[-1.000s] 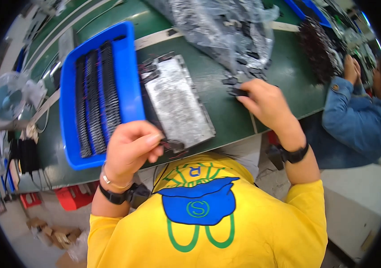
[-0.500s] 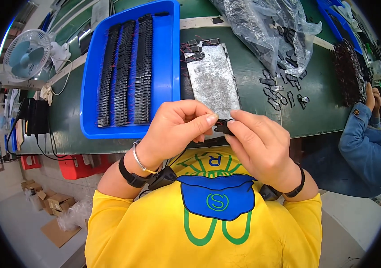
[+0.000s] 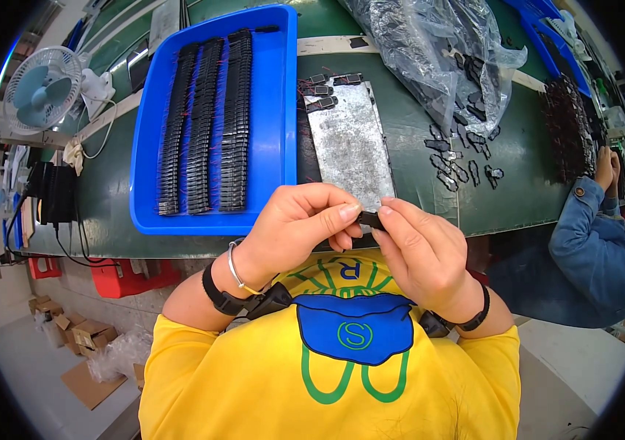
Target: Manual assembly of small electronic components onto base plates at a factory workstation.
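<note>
Both hands meet just above the near edge of the green table [image 3: 400, 139], pinching one small black clip-like part [image 3: 369, 218] between them. The left hand [image 3: 294, 227] has its fingers curled shut over the part's left end; the right hand [image 3: 418, 253] closes thumb and forefinger on the right end.

The part is tiny and held only at its tips — a slight twist or uneven squeeze could probably flick it out, and it hangs over the table edge, so it might drop to the lap or floor rather than back onto the grey metal plate [image 3: 349, 143].

The blue tray [image 3: 283, 110] of lined-up black parts sits just left of the plate; a careless elbow or a dropped piece could disturb those rows. Loose parts [image 3: 462, 165] lie scattered by the clear plastic bag [image 3: 429, 51], well apart from the hands.
</note>
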{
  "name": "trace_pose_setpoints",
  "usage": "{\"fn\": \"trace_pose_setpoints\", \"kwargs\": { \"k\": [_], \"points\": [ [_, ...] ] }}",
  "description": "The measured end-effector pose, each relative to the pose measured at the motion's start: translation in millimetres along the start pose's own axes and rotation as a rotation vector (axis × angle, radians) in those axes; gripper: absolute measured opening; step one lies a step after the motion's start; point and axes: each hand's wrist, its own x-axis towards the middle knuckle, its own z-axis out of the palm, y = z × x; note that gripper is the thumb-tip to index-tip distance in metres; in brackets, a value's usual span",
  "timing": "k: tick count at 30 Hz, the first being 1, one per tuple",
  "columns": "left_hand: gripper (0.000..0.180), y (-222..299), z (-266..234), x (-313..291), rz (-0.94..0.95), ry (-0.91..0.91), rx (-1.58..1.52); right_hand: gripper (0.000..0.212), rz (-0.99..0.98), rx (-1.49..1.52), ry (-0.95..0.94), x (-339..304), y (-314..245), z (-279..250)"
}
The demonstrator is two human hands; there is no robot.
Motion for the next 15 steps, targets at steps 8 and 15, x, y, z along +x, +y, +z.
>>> {"fn": "trace_pose_setpoints", "kwargs": {
  "k": [8, 15],
  "points": [
    [0.016, 3.2, 3.8, -3.2, 0.051, 0.011, 0.152, 0.032, -0.03, -0.02, -0.018, 1.8, 0.7, -1.3],
    [0.01, -1.2, 6.1, -7.8, 0.163, 0.017, 0.179, 0.032, -0.053, -0.012, -0.002, 0.7, 1.6, 0.0]
  ]
}}
